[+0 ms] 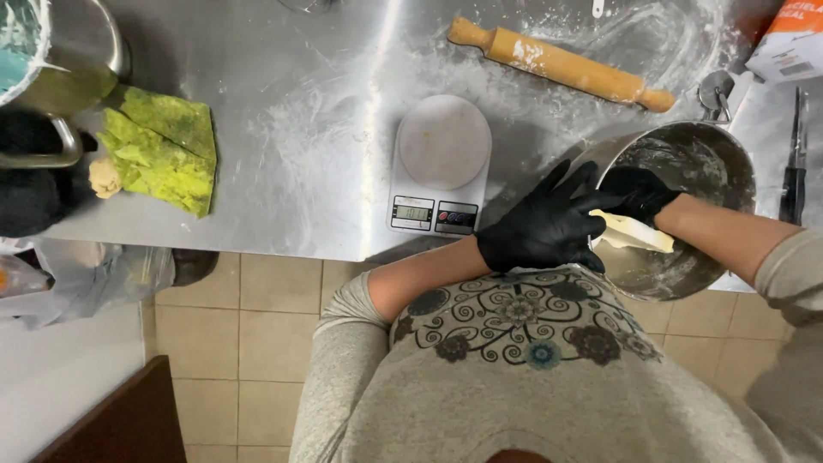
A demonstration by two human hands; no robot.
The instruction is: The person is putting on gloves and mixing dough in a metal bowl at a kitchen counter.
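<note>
Both in black gloves: left hand [544, 227] spread open against rim of floury metal bowl [686, 154], right hand [639, 193] inside bowl, fingers curled on pale dough scraper [634, 231]. Left of bowl, white kitchen scale [441, 167]; behind, rolling pin [561, 64]. Orange-and-white box [793, 39] at far right corner. Green cloth [163, 150] far left.
</note>
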